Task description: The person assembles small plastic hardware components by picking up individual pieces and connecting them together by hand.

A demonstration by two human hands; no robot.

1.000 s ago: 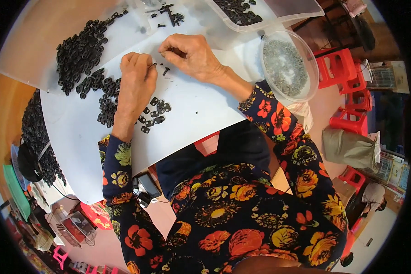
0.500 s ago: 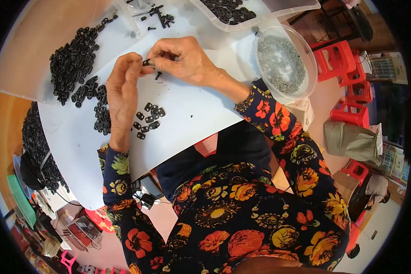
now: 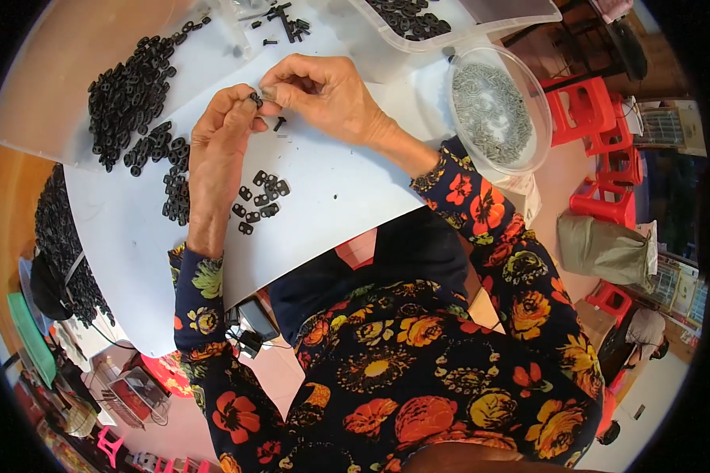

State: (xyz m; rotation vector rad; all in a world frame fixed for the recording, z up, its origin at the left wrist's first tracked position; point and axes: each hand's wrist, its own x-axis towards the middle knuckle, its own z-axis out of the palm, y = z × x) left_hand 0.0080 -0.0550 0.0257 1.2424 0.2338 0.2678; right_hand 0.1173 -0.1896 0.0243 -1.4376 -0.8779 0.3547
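My left hand (image 3: 222, 134) pinches a small black plastic piece (image 3: 255, 99) between thumb and fingers above the white table. Close against it, the thumb and fingers of my right hand (image 3: 323, 94) are pressed together; whatever they hold is too small or hidden to name. Just below the fingertips a small black pin-like part (image 3: 279, 124) lies on the table. Nearer to me is a loose group of black two-holed pieces (image 3: 262, 197). Beside my left wrist sits another cluster of black pieces (image 3: 176, 189).
A larger heap of black pieces (image 3: 130, 98) fills the left back. A round clear tub (image 3: 543, 118) of small silvery metal parts stands at the right. Behind are a clear bin (image 3: 406, 47) with black pieces and several black pins (image 3: 296, 27). Red stools (image 3: 580, 110) stand beyond.
The black piece in my left fingers has turned a little. My right fingertips have shifted from lying over it to just beside it. The view has moved slightly.
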